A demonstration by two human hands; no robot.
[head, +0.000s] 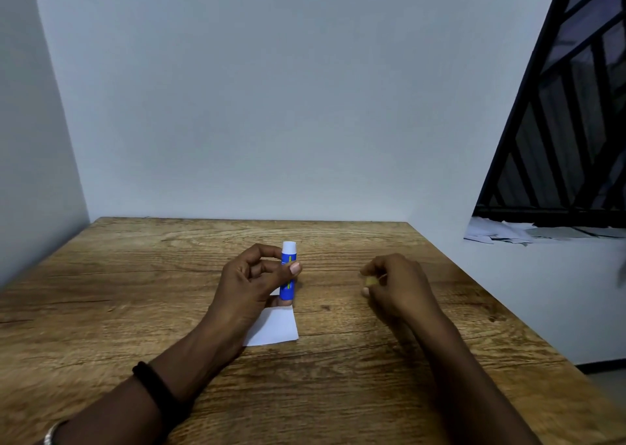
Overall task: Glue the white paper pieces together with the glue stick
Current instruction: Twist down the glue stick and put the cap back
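Glue stick [289, 273] (upright), gripped by left hand [246, 283]

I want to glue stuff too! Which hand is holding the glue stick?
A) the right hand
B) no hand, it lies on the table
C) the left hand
C: the left hand grips the glue stick, upright over the white paper.

A wooden table [135, 309] carries one white paper piece [276, 329]
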